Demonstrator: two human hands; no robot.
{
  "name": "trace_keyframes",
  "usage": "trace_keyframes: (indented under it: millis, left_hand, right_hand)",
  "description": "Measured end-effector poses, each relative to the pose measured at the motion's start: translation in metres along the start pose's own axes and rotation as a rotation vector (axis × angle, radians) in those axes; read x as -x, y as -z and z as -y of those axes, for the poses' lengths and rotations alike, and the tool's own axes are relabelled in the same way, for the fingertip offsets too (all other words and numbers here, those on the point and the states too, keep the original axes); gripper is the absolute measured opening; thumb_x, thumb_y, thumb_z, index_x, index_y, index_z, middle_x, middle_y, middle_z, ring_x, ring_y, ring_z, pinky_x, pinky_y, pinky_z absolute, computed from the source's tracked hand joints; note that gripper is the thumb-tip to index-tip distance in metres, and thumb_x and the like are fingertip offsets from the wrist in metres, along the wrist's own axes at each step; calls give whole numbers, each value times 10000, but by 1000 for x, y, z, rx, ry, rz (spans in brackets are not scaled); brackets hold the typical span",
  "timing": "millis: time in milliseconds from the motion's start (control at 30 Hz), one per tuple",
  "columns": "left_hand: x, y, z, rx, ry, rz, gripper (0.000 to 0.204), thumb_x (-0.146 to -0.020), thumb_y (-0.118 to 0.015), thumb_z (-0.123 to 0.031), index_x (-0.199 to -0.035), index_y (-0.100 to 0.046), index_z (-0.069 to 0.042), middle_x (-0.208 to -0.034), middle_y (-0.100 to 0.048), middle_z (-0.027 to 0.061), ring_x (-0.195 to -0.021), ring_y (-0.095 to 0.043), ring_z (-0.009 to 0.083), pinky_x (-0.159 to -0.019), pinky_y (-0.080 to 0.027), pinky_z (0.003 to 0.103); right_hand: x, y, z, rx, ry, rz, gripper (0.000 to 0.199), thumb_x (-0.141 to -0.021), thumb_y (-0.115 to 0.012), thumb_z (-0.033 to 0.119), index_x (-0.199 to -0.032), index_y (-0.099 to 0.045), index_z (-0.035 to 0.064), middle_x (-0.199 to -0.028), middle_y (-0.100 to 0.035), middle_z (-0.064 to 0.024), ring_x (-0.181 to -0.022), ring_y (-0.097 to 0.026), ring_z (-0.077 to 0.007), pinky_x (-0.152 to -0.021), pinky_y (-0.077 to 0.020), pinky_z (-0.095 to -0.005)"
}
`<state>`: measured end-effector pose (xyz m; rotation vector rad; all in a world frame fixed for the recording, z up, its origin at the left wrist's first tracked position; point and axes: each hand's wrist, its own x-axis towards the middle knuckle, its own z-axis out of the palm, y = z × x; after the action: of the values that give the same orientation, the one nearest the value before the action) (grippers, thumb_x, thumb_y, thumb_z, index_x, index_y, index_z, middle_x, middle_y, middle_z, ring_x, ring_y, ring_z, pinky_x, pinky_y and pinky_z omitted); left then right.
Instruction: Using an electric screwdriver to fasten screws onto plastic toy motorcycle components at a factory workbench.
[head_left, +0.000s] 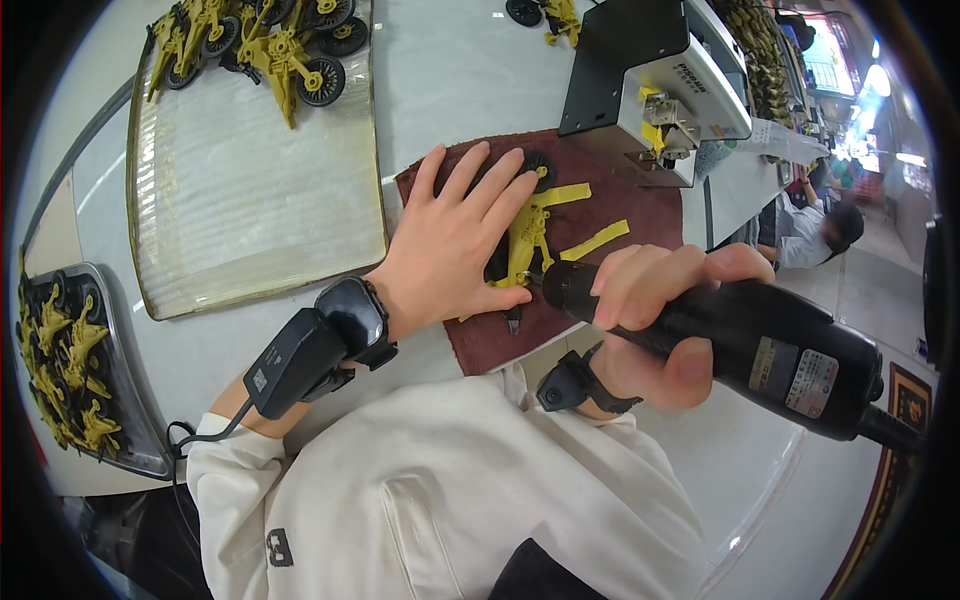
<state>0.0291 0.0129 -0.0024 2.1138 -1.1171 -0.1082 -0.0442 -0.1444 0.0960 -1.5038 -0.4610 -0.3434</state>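
My left hand lies spread over a yellow and black toy motorcycle, its fingers stretched apart and its thumb along the near end. Part of the toy is hidden beneath the palm; a black wheel shows beyond the fingertips. In my right hand is a black electric screwdriver, fingers wrapped round its body. Its tip meets the toy's near end, close to my left thumb. Under the toy is a dark red cloth with a yellow strip lying on it.
Several toy motorcycles crowd the far end of a shallow, pale-lined tray at left. More fill a metal tray at near left. A black and white screw feeder stands beyond the cloth. At far right sits another person.
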Motion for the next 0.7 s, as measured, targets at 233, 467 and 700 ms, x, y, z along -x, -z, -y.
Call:
trace_keyframes:
  millis: [233,467,700]
  left_hand:
    - [-2,-3,-1,9,-6,-4,898,-568,-743,-397,-1322,-380,-70,-1394,-352,129,-1299,-302,332,-1074,-191,514]
    - [1,-3,0,8,19,7,898,-567,-735,-364,-1334,-367,-75,-1401,-347,121,-1301,-299,328,-1080,-180,514]
    - [0,-4,-2,14,15,11,889,-574,-734,-359,-1333,-369,-76,-1408,-339,116,-1308,-288,323,-1080,-177,517]
  right_hand:
    - [5,-4,9,-25,-29,-36,603,-815,-663,115,-1270,-272,60,-797,-577,-149,-703,-588,-246,-675,-485,-436]
    - [3,-30,-13,163,71,-235,518,-818,-560,343,-1157,-339,20,-590,-488,-82,-409,-457,-186,-437,-402,-334]
    - [-1,0,10,-8,-84,73,599,-774,-663,45,-1256,-308,74,-832,-583,-145,-722,-584,-266,-701,-481,-449]
